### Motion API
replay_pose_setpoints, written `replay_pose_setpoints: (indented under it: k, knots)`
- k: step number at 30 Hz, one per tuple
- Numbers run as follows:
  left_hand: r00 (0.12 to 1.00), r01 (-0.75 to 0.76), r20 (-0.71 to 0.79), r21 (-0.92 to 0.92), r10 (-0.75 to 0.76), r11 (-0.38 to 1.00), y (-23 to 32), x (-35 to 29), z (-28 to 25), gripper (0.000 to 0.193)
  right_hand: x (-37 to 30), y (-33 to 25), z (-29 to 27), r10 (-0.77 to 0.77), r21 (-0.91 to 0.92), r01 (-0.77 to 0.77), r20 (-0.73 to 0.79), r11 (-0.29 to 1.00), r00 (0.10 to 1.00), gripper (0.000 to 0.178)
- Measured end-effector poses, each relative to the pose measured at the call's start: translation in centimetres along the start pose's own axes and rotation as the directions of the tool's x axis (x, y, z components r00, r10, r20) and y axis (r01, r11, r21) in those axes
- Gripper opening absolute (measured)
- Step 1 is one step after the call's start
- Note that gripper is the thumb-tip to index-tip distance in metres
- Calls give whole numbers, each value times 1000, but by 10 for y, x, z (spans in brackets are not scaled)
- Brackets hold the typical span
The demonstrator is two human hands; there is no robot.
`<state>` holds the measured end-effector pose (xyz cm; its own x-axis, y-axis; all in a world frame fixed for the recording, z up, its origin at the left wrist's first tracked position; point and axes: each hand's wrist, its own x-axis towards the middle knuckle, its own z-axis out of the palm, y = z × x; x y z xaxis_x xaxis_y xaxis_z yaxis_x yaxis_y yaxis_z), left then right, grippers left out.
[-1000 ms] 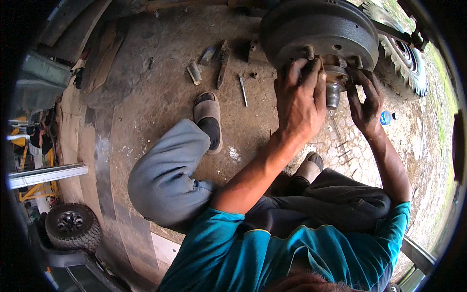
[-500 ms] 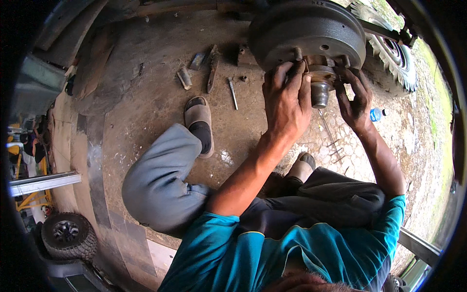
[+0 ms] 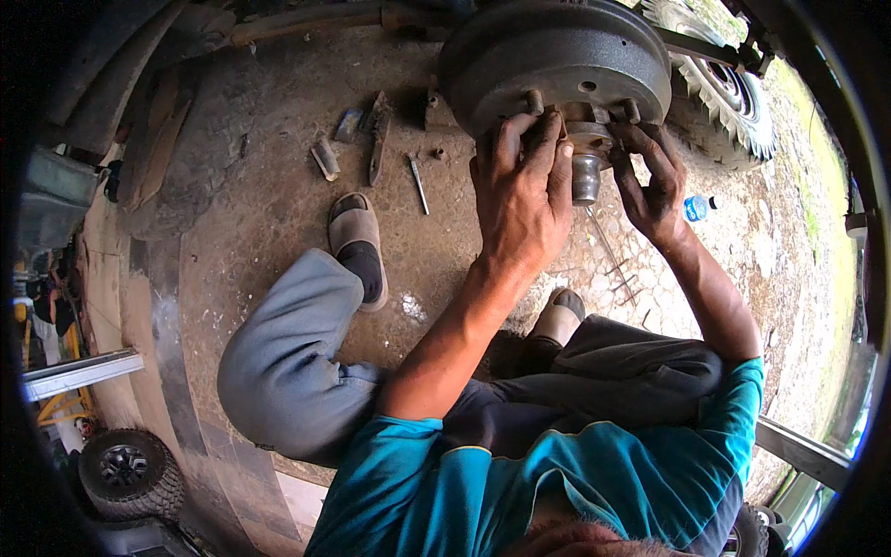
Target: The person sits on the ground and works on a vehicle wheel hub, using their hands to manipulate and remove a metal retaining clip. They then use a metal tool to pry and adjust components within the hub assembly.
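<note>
A dark, heavy brake drum with studs standing out of its face is at the top of the view. From its middle a metal wheel hub juts toward me, ending in a shiny round hub cap. My left hand grips the hub's left edge, its blackened fingers bent and pressed against the metal. On the opposite edge, my right hand has curled fingers on the hub beside a stud. The fingertips are partly hidden behind the metal.
On the floor to the left lie a metal rod, a flat metal bar and small blocks. A blue-labelled bottle lies right of my right hand. A large tyre is behind it. My sandalled feet stand below the drum.
The whole view has shifted slightly, so the drum and floor objects appear farther left. Both hands keep their hold on the hub, with little finger movement.
</note>
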<state>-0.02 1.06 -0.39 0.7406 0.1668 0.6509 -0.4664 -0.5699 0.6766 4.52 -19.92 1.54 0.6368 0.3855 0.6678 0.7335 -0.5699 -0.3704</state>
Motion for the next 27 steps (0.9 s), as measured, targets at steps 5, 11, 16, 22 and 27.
replay_pose_setpoints:
  k: [5,11,16,22,27]
  knots:
    - [994,97,58,-30,-95,995,-6,7,-1,36,4,-4,-2,-30,-26,30,3,999,1000,36]
    - [992,93,88,-77,-87,993,-13,13,-4,35,3,-2,-3,-32,-62,33,22,998,999,34]
    - [996,73,50,-63,-70,995,1,6,-3,34,3,-5,-3,-31,-39,31,9,999,999,36]
    - [999,36,-39,-57,-38,998,4,3,1,32,5,-9,-4,0,-8,0,24,1000,1000,35]
    - [985,165,68,-76,-160,983,-16,9,-5,33,6,-8,-3,-30,-28,31,9,999,1000,34]
